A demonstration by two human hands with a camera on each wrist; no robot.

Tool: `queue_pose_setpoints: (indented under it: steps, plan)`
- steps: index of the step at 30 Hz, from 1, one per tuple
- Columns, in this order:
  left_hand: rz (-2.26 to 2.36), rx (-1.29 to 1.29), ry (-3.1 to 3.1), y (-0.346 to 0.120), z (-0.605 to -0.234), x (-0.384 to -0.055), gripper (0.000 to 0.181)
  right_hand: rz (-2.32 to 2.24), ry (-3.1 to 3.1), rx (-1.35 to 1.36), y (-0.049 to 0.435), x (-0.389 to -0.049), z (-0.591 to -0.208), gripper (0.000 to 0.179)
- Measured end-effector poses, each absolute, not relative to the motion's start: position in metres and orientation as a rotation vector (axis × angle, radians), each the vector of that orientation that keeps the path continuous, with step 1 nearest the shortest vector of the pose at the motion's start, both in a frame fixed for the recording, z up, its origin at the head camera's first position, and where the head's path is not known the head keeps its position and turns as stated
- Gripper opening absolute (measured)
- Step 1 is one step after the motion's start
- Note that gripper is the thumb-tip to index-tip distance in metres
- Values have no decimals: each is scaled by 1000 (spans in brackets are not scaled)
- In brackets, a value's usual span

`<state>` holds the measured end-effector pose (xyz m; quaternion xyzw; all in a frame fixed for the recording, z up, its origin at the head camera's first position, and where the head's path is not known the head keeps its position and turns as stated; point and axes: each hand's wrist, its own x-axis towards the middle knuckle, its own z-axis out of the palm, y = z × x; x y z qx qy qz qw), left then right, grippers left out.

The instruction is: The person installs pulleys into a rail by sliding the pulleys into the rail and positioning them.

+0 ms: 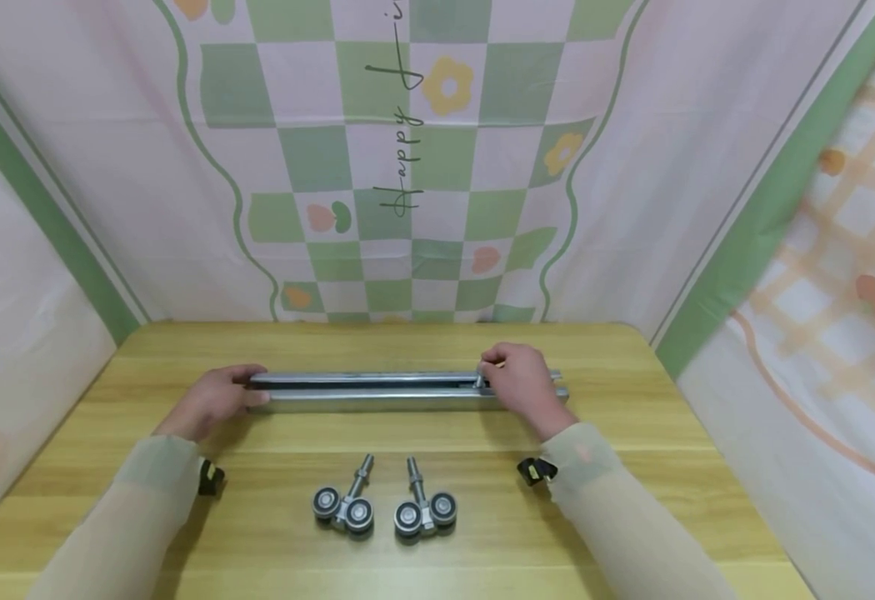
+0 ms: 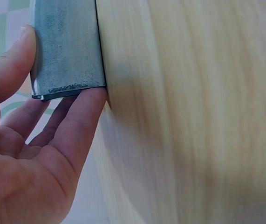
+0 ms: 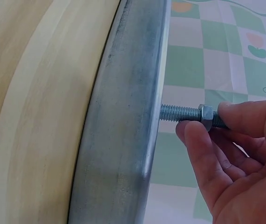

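A slotted metal track lies across the table with its slot facing up. My left hand grips its left end; in the left wrist view the thumb presses along one edge while fingertips meet the end of the track. Near the opposite end, my right hand pinches a threaded bolt with a hex nut on it. The bolt stands up out of the slot, and its lower end is hidden inside the track.
Two roller hangers, left and right, lie on the wooden table in front of the track, their bolts pointing away from me. Behind the table hangs a checked cloth, with more patterned cloth at both sides.
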<state>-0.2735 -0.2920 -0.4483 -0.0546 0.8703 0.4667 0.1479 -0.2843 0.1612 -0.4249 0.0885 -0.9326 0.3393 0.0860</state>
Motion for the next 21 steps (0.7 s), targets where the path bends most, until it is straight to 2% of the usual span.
queue_pose_setpoints:
  steps: [21]
  plan:
    - [1368, -140, 2482, -291, -448, -272, 67, 1012, -2783, 268, 157, -285, -427, 17]
